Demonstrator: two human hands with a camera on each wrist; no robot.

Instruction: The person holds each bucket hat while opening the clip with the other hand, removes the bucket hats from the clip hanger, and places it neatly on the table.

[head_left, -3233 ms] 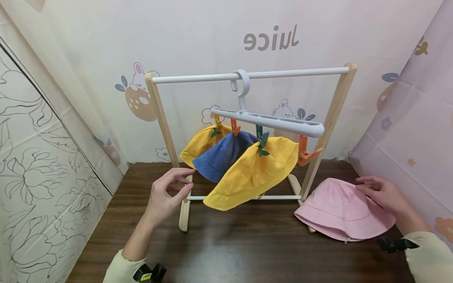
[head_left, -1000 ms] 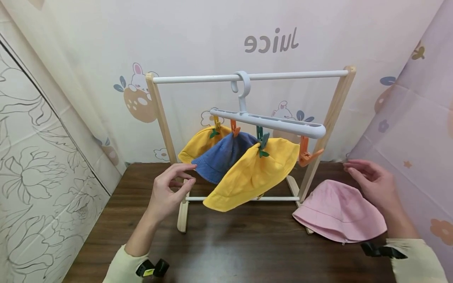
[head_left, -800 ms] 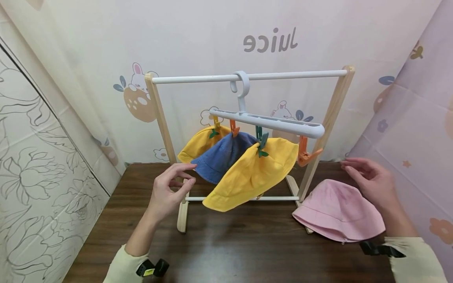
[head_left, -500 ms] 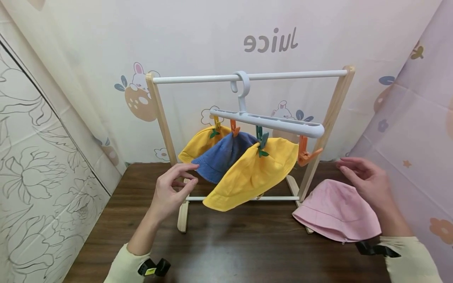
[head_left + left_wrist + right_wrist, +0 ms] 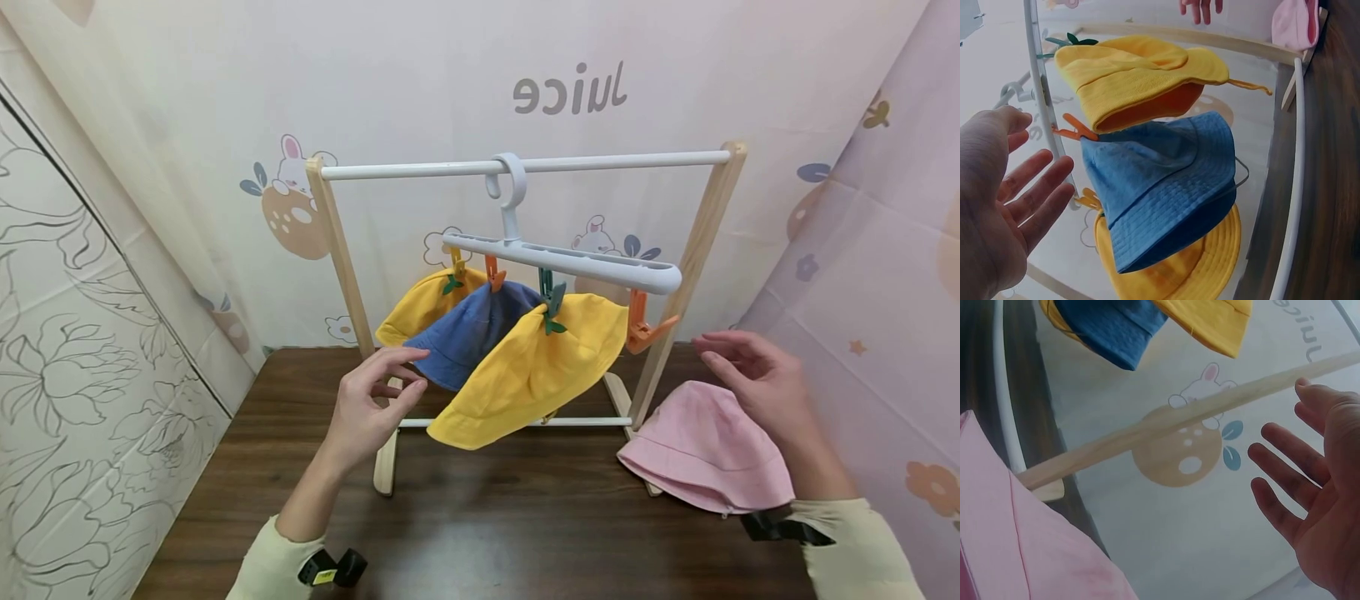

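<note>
My left hand hovers in front of the blue bucket hat, fingers relaxed and holding nothing. Its palm shows bare in the left wrist view, beside the hanging hats. Over on the right, my right hand is raised above and behind the pink bucket hat, which lies on the table; its fingers are loose and hold nothing. A grey hanger carries the blue hat between two yellow hats, the front one and the rear one, each on a clip. One orange clip at the hanger's right end holds nothing.
The hanger hooks over the white top bar of a wooden-sided rack. A lower white bar joins the rack's feet on the dark wooden table. Printed curtains close off the back and sides.
My right hand has left the pink hat's crown, risen, and moved left toward the rack. My left hand has shifted slightly to the right. The hats stay where they were.
</note>
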